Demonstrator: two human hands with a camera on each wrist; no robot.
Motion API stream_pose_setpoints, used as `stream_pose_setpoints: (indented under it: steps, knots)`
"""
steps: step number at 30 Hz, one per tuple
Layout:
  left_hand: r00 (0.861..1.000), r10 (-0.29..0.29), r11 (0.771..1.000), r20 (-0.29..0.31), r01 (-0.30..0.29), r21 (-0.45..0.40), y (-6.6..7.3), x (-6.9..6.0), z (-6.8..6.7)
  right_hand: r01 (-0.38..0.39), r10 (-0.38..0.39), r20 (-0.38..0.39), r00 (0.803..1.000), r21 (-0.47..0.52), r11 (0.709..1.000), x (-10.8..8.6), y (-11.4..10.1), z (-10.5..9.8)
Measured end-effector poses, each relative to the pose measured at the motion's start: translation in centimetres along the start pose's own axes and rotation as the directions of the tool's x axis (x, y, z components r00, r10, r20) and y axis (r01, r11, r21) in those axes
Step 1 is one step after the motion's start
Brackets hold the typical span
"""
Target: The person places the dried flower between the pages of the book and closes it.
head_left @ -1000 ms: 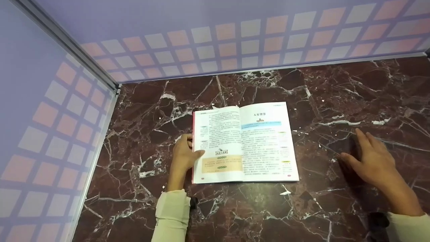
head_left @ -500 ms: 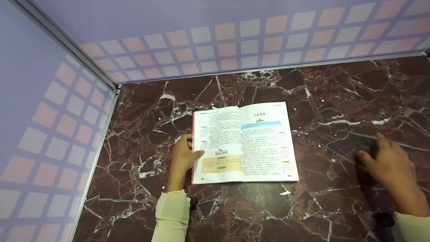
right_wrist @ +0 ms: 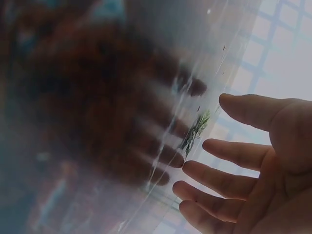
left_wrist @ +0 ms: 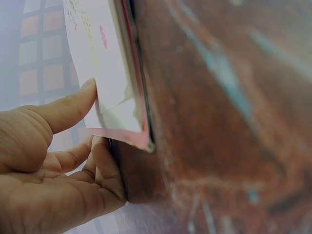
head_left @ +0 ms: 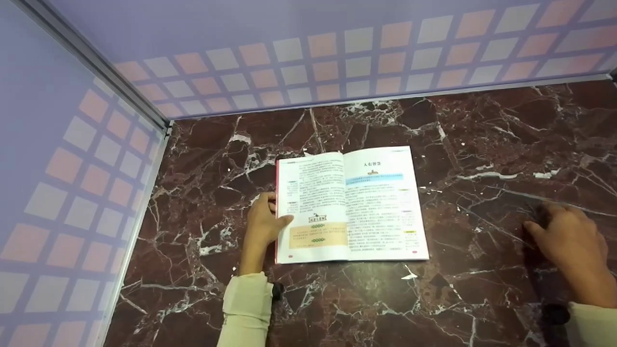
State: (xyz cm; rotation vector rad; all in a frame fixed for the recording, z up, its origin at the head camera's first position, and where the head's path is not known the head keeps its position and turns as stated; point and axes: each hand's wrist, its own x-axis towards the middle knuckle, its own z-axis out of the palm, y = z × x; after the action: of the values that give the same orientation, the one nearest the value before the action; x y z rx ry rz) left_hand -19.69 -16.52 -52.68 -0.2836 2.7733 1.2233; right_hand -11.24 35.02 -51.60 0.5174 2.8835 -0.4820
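An open book (head_left: pixel 376 212) with printed pages and a red cover edge lies on the dark marbled tabletop. At its left side my left hand (head_left: pixel 264 221) holds the edge. In the left wrist view the thumb (left_wrist: pixel 73 108) presses on the page and bent fingers (left_wrist: pixel 106 168) lie at the cover's underside. To the book's right, apart from it, my right hand (head_left: pixel 569 241) is low over the tabletop. Its fingers (right_wrist: pixel 219 179) are loosely bent and hold nothing in the right wrist view.
Purple panels with pink and white squares stand behind (head_left: pixel 328 62) and at the left (head_left: pixel 72 173). The glossy tabletop (head_left: pixel 482 135) has white veins and mirrors the right hand. A small green leaf-like patch (right_wrist: pixel 196 130) shows near the right fingertips.
My right hand has moved to the right, away from the book, and its fingers have bent more. The left hand and the book have stayed in place.
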Motion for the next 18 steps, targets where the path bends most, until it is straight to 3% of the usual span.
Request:
stream_pose_setpoints:
  steps: [13,18]
  knots:
    - [1.000,0.016,0.999,-0.005,-0.016,-0.028,0.08,-0.11,-0.08,-0.003,0.003,-0.061,0.998,0.004,1.000,0.00,0.50,0.04]
    - [1.000,0.007,1.000,-0.004,-0.007,-0.020,0.13,-0.11,-0.11,-0.024,0.024,-0.044,0.999,-0.004,1.000,0.22,0.36,-0.16]
